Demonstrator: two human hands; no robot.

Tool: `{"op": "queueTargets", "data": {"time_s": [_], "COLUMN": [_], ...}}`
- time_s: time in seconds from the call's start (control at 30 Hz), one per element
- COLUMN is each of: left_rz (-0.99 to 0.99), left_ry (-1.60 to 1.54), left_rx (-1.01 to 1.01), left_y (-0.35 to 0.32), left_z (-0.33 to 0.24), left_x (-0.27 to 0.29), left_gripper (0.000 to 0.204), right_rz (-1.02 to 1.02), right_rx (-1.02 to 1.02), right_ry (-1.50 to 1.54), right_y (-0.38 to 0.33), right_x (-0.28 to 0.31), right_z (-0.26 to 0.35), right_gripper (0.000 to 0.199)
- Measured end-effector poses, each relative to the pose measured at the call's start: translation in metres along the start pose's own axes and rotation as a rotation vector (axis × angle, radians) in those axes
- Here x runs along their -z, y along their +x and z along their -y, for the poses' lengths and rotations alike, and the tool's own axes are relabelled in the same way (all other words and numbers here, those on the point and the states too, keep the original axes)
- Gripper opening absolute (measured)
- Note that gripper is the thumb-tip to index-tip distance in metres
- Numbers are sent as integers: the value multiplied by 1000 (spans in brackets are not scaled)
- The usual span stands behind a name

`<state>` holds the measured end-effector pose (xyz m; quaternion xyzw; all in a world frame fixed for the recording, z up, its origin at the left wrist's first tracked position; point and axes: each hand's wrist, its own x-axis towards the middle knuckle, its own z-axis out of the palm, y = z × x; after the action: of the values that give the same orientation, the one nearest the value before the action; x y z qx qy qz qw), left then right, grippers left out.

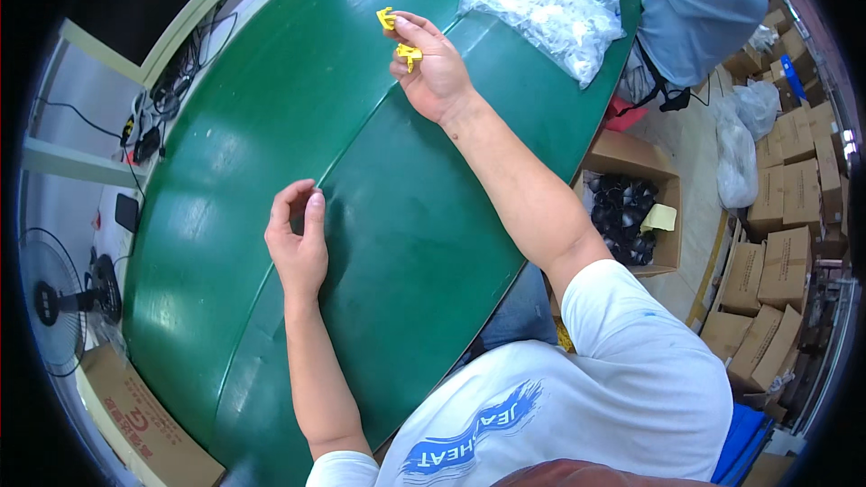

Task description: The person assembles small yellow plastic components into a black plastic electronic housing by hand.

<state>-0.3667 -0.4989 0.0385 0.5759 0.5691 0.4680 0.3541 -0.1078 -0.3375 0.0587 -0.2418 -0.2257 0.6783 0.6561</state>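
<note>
The person's right arm stretches far forward over the green belt (298, 126), elbow nearly straight, toward its far edge. The right hand (431, 68) is turned palm-left with the fingers curled together; thumb and forefinger pinch one small yellow plastic clip (386, 18) at the fingertips, and a second yellow clip (409, 56) sits lower, tucked against the palm under the bent fingers.

The left forearm rises from the near edge, bent at the elbow, and the left hand (296, 234) hovers over the middle of the belt. Its thumb and forefinger curve toward each other with their tips nearly meeting; whether anything sits between them cannot be told.

Beyond the right hand, a clear bag of small pale parts (546, 9) lies at the belt's far right edge. A co-worker in a blue shirt (704, 9) stands by that corner. Right of the belt, an open cardboard box of dark parts (622, 207) rests on the floor.
</note>
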Motion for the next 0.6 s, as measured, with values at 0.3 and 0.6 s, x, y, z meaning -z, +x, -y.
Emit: {"op": "queueTargets", "data": {"time_s": [0.3, 0.6], "left_rz": [-42, -27], "left_ry": [47, 63], "left_rx": [-32, -97], "left_y": [-2, 2], "left_z": [-5, -6], "left_x": [4, 5], "left_gripper": [21, 23], "right_rz": [10, 452], "right_rx": [-109, -310], "right_ry": [-117, -566], "right_y": [8, -18], "right_x": [8, -13], "right_z": [0, 6], "right_gripper": [18, 22]}}
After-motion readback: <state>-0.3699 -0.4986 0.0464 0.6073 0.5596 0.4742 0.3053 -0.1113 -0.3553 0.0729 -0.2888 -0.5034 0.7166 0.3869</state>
